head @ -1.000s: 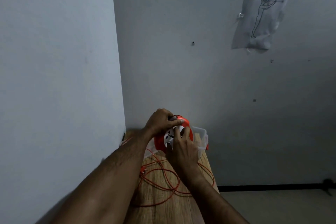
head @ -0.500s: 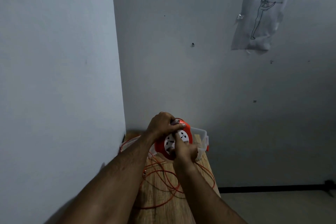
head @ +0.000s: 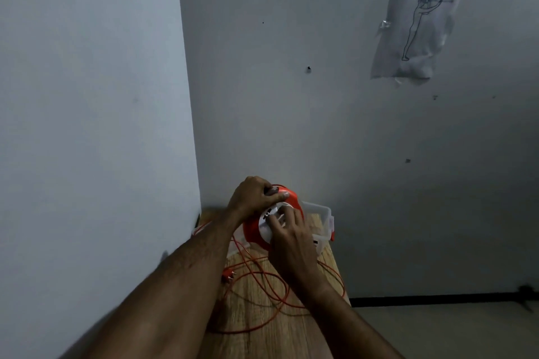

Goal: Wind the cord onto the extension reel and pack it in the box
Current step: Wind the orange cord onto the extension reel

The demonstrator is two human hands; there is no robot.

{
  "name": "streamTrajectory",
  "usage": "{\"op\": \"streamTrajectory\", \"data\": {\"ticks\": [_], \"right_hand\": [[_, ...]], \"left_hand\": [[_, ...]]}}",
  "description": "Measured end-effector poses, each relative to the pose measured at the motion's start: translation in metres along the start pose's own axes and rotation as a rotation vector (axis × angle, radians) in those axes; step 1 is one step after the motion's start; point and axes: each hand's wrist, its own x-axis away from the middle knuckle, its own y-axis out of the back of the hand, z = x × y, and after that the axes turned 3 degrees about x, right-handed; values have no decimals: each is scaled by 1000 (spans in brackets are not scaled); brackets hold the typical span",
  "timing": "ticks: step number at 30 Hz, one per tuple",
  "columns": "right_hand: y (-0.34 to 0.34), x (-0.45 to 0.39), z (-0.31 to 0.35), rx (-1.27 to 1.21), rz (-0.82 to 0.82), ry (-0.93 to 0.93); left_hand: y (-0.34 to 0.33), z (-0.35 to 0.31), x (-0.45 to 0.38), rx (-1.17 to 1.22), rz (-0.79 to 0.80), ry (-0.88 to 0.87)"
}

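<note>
So the round orange plastic reel (head: 253,230) is up off the woodgrain table (head: 262,338), left hand (head: 253,195) clamped on its rim, right hand (head: 288,237) fingers pressed on the white socket face. Thin orange cord (head: 262,294) loops loosely below. Clear plastic box (head: 320,211) sits just behind.

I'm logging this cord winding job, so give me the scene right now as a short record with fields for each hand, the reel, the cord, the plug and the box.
left hand: grips the top rim of the reel
right hand: fingers on the reel's white face
reel: orange, held on edge above the table
cord: orange, mostly unwound, in loose loops on the table
plug: lying on the table by the left forearm
box: clear plastic, open, behind the reel
</note>
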Motion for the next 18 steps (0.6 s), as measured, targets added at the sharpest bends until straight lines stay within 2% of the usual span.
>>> {"op": "streamTrajectory", "data": {"ticks": [4, 13, 18], "right_hand": [[-1, 1, -17, 111, 139, 176], [6, -4, -29, 252, 35, 333], [-2, -11, -38, 285, 119, 459]], "left_hand": [[3, 3, 0, 21, 15, 7], [10, 0, -2, 39, 33, 14], [15, 5, -1, -4, 70, 4]]}}
